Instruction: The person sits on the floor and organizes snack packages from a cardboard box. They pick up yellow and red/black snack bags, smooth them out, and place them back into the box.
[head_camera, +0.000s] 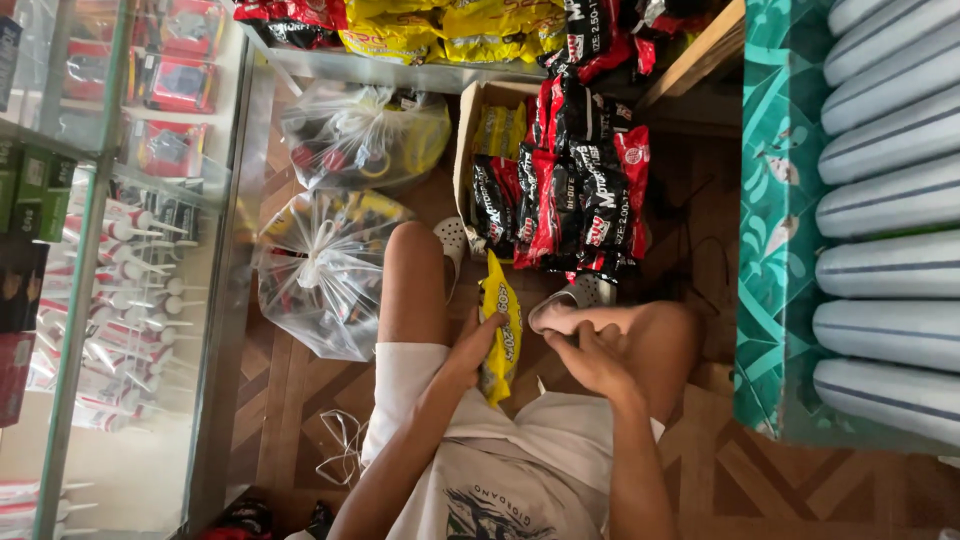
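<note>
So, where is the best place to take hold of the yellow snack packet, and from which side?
Probably its free upper end. The yellow snack packet stands nearly upright between the knees, and the left hand already grips its middle from the left edge. The flat sealed top near the cardboard box is bare, so the right hand could pinch it from the right, fingers across the flat faces.

Left hand (470, 345) grips yellow packet (500, 325); right hand (590, 355) just beside. Ahead of the grip: carton (470, 130) stuffed with red-black packets (575, 190) (blocks forward reach). Left of the grip: knee (415, 270), then tied plastic bags (320, 275), glass case (120, 250). Right: other knee, then green bench (775, 220). Bare floor (300, 400) open beside left thigh.
</note>
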